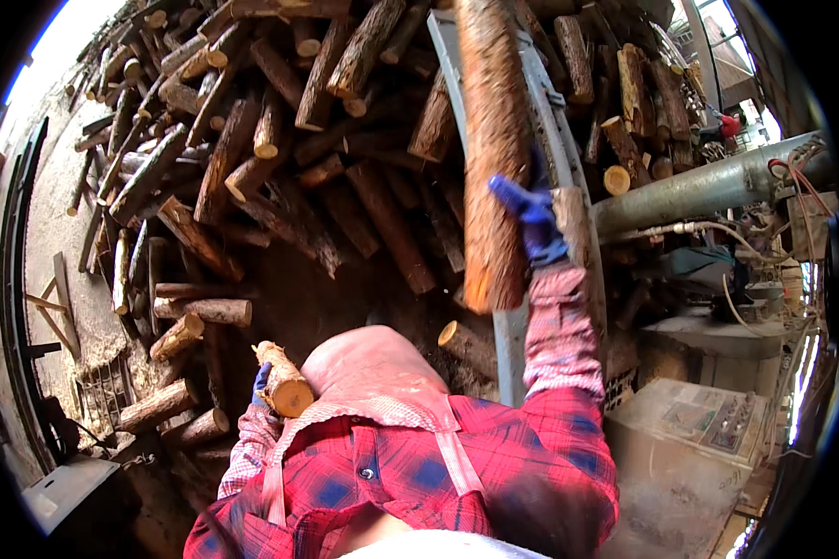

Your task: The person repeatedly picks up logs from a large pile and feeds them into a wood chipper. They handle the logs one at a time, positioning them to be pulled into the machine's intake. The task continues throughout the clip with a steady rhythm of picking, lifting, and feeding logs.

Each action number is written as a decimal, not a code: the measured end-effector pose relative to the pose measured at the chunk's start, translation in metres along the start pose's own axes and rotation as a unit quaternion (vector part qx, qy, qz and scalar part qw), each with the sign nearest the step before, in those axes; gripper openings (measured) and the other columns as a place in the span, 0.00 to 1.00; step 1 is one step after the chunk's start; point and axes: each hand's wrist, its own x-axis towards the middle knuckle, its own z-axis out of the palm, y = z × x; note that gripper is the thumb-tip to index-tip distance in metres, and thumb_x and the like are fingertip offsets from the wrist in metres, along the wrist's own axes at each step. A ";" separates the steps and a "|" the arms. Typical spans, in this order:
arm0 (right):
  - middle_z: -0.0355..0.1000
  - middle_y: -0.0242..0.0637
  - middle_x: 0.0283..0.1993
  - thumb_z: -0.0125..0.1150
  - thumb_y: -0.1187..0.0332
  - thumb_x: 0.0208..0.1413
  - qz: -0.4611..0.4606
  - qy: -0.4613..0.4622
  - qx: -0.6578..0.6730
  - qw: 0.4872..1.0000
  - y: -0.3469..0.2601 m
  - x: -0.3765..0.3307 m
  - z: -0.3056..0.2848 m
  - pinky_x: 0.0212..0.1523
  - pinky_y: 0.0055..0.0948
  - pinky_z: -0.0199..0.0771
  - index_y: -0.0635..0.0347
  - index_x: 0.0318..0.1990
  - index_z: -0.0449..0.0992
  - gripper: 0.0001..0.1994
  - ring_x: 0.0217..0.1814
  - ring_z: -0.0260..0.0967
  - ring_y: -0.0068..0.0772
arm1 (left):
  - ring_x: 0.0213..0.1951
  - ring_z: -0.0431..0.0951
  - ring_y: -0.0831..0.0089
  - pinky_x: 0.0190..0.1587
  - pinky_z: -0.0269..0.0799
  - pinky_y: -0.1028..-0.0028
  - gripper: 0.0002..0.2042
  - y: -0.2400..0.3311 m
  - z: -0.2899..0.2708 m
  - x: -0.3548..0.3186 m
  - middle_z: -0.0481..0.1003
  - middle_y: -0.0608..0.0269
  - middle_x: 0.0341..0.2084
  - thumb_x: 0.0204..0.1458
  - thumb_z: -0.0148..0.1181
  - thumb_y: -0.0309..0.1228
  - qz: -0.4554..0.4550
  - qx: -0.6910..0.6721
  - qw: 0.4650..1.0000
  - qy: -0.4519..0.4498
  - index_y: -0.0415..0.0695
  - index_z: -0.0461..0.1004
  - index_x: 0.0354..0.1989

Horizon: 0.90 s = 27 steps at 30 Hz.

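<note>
**Long log going up beside the metal chute**

The long log (490, 158), reddish-barked and pale at its cut lower end, is standing nearly upright just left of the grey metal chute (555, 130), its top running out of the upper edge of the view. The right hand (531, 219), in a blue glove, is gripping it from the chute side, with the fingers curling round the bark a little above the cut end. The plaid sleeve (559, 340) of that arm is rising alongside the chute's lower stretch.

The left hand (262, 382), also blue-gloved, is closing on a short log (282, 380) well to the left of the chute and low down, close against the person's apron (373, 377). Only a few fingers are showing behind that piece, whose round cut face is turning toward the camera.

Left of the chute and behind it, a big heap of logs (252, 158) is lying criss-crossed over the dirt ground. Right of the chute, a grey steel pipe (699, 191) is slanting upward, with thin cables hanging under it, and a dusty grey machine cabinet (690, 456) is sitting below that.
</note>
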 end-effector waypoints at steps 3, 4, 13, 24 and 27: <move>0.62 0.41 0.59 0.76 0.66 0.38 -0.066 0.070 0.084 0.992 0.007 0.078 -0.051 0.62 0.31 0.59 0.61 0.63 0.56 0.44 0.59 0.60 0.32 | 0.39 0.77 0.62 0.48 0.74 0.61 0.19 0.002 0.027 0.004 0.77 0.58 0.40 0.53 0.58 0.43 0.068 0.009 0.997 -0.022 0.41 0.74 0.46; 0.64 0.43 0.57 0.77 0.63 0.35 -0.059 0.073 0.050 0.994 0.013 0.101 -0.077 0.59 0.31 0.62 0.63 0.64 0.54 0.47 0.57 0.63 0.35 | 0.39 0.77 0.62 0.48 0.73 0.62 0.19 0.000 0.045 0.010 0.77 0.58 0.40 0.53 0.59 0.43 0.061 0.014 0.998 -0.028 0.41 0.73 0.46; 0.59 0.58 0.62 0.70 0.45 0.35 0.252 0.026 -0.565 0.785 0.159 0.133 -0.105 0.61 0.45 0.63 0.38 0.70 0.39 0.56 0.61 0.61 0.61 | 0.43 0.75 0.65 0.50 0.70 0.65 0.24 -0.012 0.153 0.019 0.75 0.59 0.43 0.51 0.61 0.42 0.077 0.068 0.994 -0.034 0.40 0.68 0.52; 0.56 0.52 0.64 0.64 0.47 0.42 -0.011 0.085 -0.545 0.834 0.086 0.055 -0.015 0.64 0.45 0.55 0.52 0.66 0.55 0.43 0.64 0.57 0.52 | 0.48 0.72 0.68 0.53 0.67 0.69 0.31 0.025 0.247 -0.005 0.73 0.60 0.46 0.49 0.64 0.41 0.072 0.214 0.965 -0.136 0.39 0.61 0.59; 0.64 0.50 0.58 0.67 0.56 0.48 -0.004 -0.092 0.065 0.994 0.063 0.004 0.086 0.56 0.35 0.65 0.71 0.61 0.58 0.38 0.59 0.64 0.43 | 0.49 0.71 0.69 0.54 0.66 0.70 0.34 0.035 0.307 -0.020 0.72 0.60 0.47 0.49 0.65 0.41 0.131 0.357 0.910 -0.167 0.38 0.59 0.60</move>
